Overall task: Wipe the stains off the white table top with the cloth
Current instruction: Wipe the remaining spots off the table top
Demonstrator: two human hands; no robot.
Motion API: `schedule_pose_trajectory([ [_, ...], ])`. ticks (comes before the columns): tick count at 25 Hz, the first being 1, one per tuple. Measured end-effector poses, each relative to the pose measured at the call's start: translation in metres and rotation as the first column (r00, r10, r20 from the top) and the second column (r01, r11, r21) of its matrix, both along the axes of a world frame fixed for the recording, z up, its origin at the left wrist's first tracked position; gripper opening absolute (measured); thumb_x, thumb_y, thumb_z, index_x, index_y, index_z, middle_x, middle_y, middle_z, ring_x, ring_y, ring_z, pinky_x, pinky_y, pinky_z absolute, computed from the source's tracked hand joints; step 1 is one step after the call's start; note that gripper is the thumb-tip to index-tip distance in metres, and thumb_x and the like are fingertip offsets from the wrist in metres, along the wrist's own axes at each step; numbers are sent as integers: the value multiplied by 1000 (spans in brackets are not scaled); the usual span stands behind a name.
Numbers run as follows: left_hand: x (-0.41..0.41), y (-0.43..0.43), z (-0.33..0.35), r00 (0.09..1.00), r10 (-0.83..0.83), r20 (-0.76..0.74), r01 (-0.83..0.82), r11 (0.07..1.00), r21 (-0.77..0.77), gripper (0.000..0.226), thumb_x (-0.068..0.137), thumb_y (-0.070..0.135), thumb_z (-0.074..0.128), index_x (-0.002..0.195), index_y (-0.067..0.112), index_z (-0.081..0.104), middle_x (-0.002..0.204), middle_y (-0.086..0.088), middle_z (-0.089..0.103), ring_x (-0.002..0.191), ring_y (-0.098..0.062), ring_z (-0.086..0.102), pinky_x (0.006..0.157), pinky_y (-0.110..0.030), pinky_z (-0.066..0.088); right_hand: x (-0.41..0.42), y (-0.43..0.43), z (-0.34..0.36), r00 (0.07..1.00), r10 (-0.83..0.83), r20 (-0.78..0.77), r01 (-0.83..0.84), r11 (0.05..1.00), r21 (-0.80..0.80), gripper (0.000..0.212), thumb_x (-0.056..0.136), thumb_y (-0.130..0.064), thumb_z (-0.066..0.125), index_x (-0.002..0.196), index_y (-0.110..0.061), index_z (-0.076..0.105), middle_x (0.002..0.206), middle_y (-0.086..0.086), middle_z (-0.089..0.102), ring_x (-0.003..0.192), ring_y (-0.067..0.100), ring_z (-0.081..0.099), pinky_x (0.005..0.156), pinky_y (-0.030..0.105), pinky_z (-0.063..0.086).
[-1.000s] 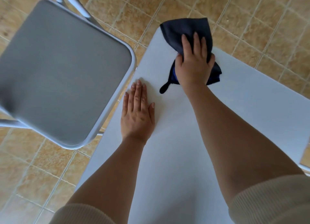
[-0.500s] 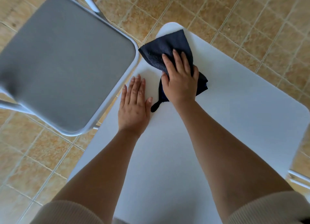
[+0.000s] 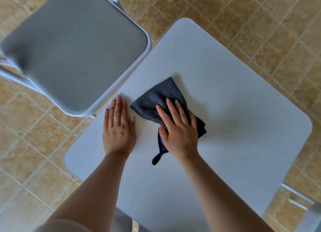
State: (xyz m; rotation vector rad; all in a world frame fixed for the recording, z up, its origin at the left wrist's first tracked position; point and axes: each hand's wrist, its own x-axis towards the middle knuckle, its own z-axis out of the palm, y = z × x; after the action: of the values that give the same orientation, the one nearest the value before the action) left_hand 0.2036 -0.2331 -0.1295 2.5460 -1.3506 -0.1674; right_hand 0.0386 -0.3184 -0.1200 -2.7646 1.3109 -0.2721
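Note:
A small white table top (image 3: 225, 110) with rounded corners fills the middle of the head view. A dark blue cloth (image 3: 156, 99) lies on it left of centre, with a small loop tag trailing toward me. My right hand (image 3: 178, 129) presses flat on the near part of the cloth, fingers spread over it. My left hand (image 3: 118, 129) rests flat on the bare table just left of the cloth, palm down, fingers together, holding nothing. I see no distinct stains on the white surface.
A grey padded folding chair (image 3: 74, 47) with a pale metal frame stands against the table's left edge, its seat close to my left hand. Tan floor tiles (image 3: 251, 23) surround the table. A pale metal tube (image 3: 295, 195) shows at the lower right.
My right hand has dragged the cloth from the table's far corner back toward me and into the middle. My left hand has stayed flat at the left edge.

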Motion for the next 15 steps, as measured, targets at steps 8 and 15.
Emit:
schedule_pose_trajectory([
  [8,2,0,-2,1000,-18,18,18,1000,-19,57,100,30,25,149,0,26,157,-13,24,146,-22,19,120,-38,11,21,-90,-5,903,-429,-14,429,903,-5,51,95,-32,47,146,-29,48,156,6,42,144,29,39,106,56,40],
  [15,4,1,-3,999,-11,30,11,1000,7,58,101,33,21,150,0,25,157,-13,24,146,-22,19,121,-38,11,39,-22,-6,997,-70,37,71,997,-23,46,97,-32,49,143,-29,52,155,4,45,144,25,41,107,51,37],
])
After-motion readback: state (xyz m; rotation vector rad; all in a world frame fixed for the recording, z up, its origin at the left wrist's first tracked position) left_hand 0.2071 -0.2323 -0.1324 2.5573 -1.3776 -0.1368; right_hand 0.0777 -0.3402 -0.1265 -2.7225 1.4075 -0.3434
